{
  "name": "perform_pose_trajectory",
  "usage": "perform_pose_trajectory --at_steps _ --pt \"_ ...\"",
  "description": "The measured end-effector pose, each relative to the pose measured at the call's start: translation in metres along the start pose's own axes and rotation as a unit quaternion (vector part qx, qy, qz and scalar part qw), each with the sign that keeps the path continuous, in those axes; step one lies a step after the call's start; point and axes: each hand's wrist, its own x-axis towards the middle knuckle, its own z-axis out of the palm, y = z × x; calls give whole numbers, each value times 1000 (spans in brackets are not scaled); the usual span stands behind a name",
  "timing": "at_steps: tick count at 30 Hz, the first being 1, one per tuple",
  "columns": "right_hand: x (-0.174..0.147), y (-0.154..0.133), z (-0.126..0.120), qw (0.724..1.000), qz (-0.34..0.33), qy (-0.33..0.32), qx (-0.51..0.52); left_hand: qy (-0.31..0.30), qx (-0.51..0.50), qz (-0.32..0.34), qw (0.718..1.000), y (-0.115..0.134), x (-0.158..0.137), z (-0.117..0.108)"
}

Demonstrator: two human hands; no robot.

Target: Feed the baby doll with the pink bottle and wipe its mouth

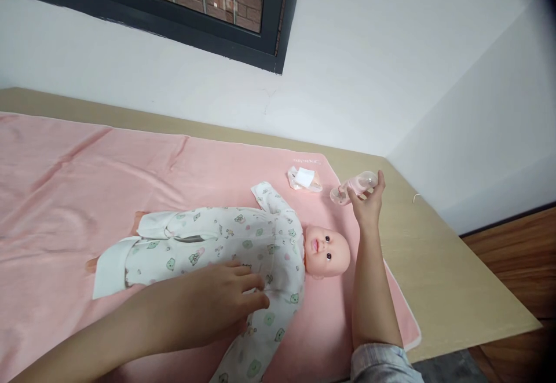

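A baby doll [326, 252] lies on its back on a pink blanket [65, 197], its head toward the right. It wears a white sleepsuit [243, 238] printed with small green and pink figures. My left hand [217, 296] is over the doll's torso, fingers loosely spread and holding nothing; whether it rests on the cloth I cannot tell. Beyond the doll's head, my right hand [368, 200] grips a clear baby bottle [355, 185] with a pink band. The bottle is tilted near the blanket's far right edge.
A small packet with a white label [304, 178] lies on the blanket beyond the doll's raised sleeve. The wooden tabletop [425, 255] shows around the blanket, its edge at the right. A white wall [347, 70] and a dark-framed window [271, 41] stand behind.
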Motion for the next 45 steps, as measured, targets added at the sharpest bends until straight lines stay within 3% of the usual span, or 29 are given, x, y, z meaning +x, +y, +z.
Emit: perform_pose_trajectory --at_steps 3,9,15,18,23,32,38,41,45 --pt "-6 -28 -4 998 -43 -26 33 23 -33 12 999 -4 5 -4" --pt "-32 -84 -7 984 -126 -100 80 205 -54 -42 976 -15 8 -3" --pt "-81 -131 8 957 -124 -209 158 326 -3 -133 936 -15 11 -3" --pt "-110 -148 19 940 -118 -263 183 380 14 -145 914 -13 12 -2" --pt "-147 -164 32 917 -135 -316 203 406 7 -163 899 -12 14 2" --pt "-161 -169 38 907 -156 -309 241 411 -7 -193 891 -14 15 2" --pt "-162 -166 34 914 -172 -275 245 367 -11 -222 903 -18 15 3" --pt "-158 -168 28 927 -182 -222 243 388 33 -204 898 -25 16 4" --pt "-130 -172 13 953 -201 -73 215 371 42 -222 901 -39 18 0"
